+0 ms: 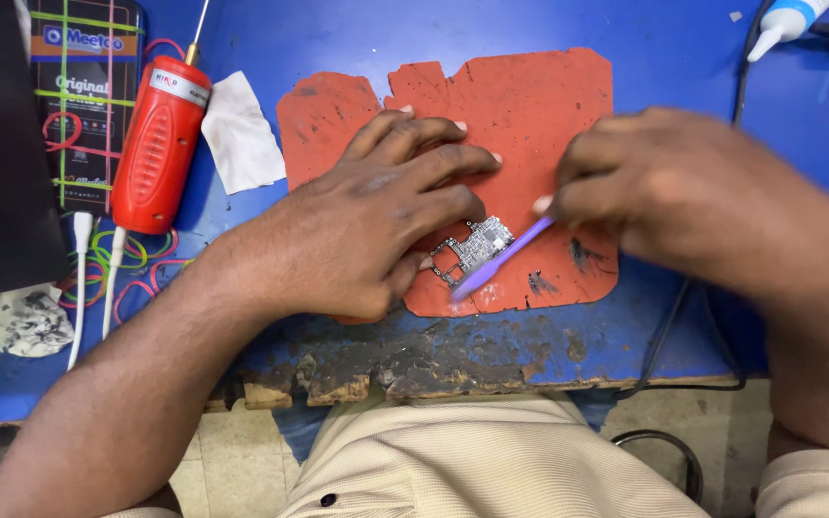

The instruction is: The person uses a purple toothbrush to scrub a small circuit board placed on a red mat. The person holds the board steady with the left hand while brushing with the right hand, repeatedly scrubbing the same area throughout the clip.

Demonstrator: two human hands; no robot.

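Your blue work mat (357, 38) covers the bench, and its near edge is charred and crumbling where it meets your lap. On it lies the orange heat pad (530, 105), ragged at the top edge and marked with dark scorch spots near its lower right corner; this is where all the work sits.

Your left hand (357, 230) lies flat across the pad, fingers spread toward the right, with thumb and fingertips pressing against the left side of the small circuit board (477, 247). It is pinning the board down, not lifting it. The board lies flat on the lower middle of the pad, shields and bare chips facing up.

Your right hand (683, 192) is blurred with motion, fingers pinched closed around the purple brush (499, 261), whose working end lies across the board's lower edge. From that, I judge you are partway through scrubbing the board; whether its surface is clean yet is too small to tell.

Off to the left, untouched and well apart from both hands, are the red handheld power tool (157, 144), a white cloth scrap (240, 139) just beside it, a dark packaged box (83, 96) bound with coloured rubber bands, and white cables (82, 288). A white squeeze bottle with a blue collar (784, 21) lies at the top right, also unused at this moment.
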